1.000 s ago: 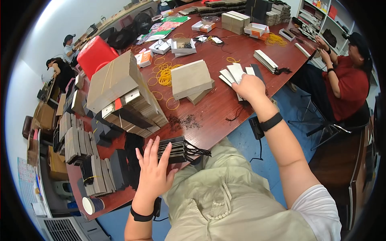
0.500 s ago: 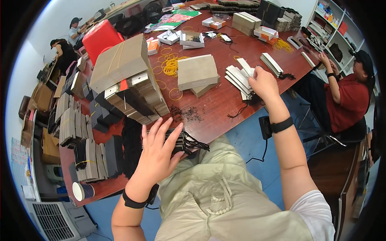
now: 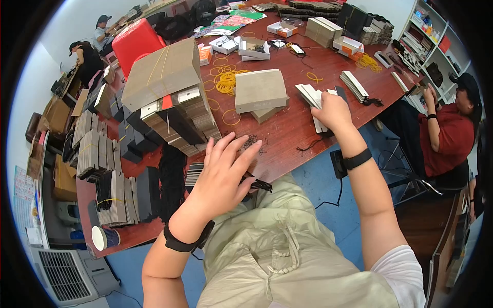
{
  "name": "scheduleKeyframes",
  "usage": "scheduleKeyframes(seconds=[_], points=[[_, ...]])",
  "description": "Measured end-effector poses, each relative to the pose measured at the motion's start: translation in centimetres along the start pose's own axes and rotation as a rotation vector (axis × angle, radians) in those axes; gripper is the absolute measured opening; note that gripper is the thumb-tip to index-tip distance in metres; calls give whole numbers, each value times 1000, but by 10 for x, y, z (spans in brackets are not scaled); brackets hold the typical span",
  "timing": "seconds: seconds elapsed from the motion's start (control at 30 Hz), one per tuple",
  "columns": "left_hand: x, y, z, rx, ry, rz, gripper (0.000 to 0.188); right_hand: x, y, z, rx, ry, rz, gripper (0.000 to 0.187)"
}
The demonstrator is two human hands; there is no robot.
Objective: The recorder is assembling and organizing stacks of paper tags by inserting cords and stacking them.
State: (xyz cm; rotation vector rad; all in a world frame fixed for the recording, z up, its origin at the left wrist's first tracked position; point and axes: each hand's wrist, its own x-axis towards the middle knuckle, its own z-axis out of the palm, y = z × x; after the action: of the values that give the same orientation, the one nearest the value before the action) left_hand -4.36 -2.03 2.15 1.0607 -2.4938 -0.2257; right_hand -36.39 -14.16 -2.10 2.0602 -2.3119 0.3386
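Note:
My right hand [image 3: 333, 114] is closed, thumb and fingers pressed on a stack of narrow white card strips [image 3: 309, 95] near the table's front edge. A dark strip shows beside its fingers, and black cords trail from the near end of the stack. My left hand [image 3: 218, 174] has its fingers spread and holds nothing. It hovers over a bundle of thin strips [image 3: 194, 173] with black cords [image 3: 263, 186] at the edge, covering most of it. Small black bits [image 3: 251, 143] lie just beyond its fingertips.
A tall banded stack of grey-brown boards [image 3: 164, 77] stands left of centre, beside a smaller board block [image 3: 261, 91]. Yellow rubber bands [image 3: 226, 82] are scattered behind. Another strip stack [image 3: 354, 86] lies right. A paper cup [image 3: 105, 238] stands at the left corner; a co-worker [image 3: 449, 128] sits at right.
My left hand has moved right and a little away from me, fingers still spread. My right hand's fingers have closed farther over the white strips. The whole view has shifted slightly.

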Motion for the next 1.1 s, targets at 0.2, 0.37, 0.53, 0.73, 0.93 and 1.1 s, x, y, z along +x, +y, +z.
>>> scheduleKeyframes(seconds=[0.2, 0.37, 0.53, 0.73, 0.93, 1.1], points=[[20, 3, 16, -212, 92, 5, 46, -16, 4, -19, 460, 242, 39, 41], [65, 15, 29, -914, 25, -431, 30, -41, -14, -40, 1311, 19, 25, 32], [107, 14, 48, -1525, 147, -499, 32, -68, -34, -25, 1729, -325, -105, 25], [103, 11, 56, -1505, 116, -506, 29, -81, -37, 3, 1675, -342, -118, 23], [91, 13, 79, -1396, 15, -491, 41, -89, -26, 4, 1248, -142, -360, 33], [86, 13, 78, -1296, -19, -454, 42, -90, -27, -11, 1477, 101, -487, 59]])
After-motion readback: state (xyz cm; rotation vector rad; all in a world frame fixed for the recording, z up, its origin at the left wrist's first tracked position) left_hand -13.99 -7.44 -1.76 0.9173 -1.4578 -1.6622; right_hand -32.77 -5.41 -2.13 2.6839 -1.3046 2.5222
